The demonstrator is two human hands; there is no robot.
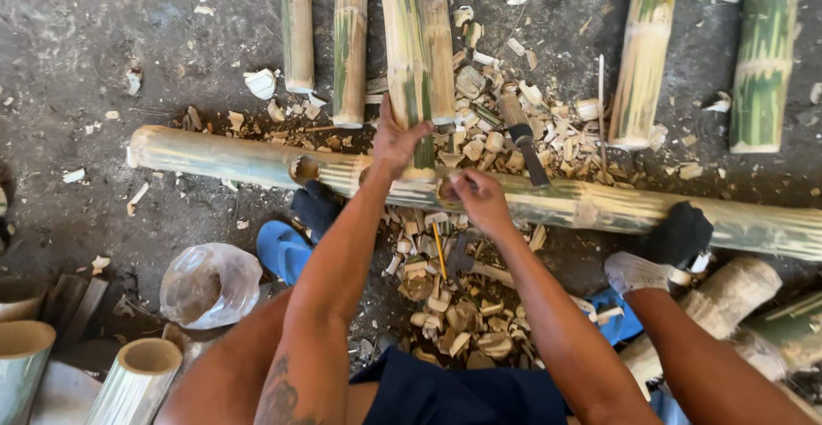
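A long bamboo pole [223,158] lies across the floor from left to right, with a round hole [302,169] cut in its side. My left hand [396,141] rests on top of the pole and against an upright-lying bamboo piece [411,48]. My right hand [479,198] is curled on the pole just right of it, pinching something small that I cannot make out. A pencil [439,252] and a dark tool [461,255] lie in the chips below my hands. My socked feet [676,237] press the pole down.
Several bamboo sections [644,53] lie side by side beyond the pole. A hatchet-like tool [524,138] rests on a heap of wood chips [454,305]. Cut bamboo tubes [137,378] and a clear plastic bag [210,284] sit at lower left, near a blue sandal [282,249].
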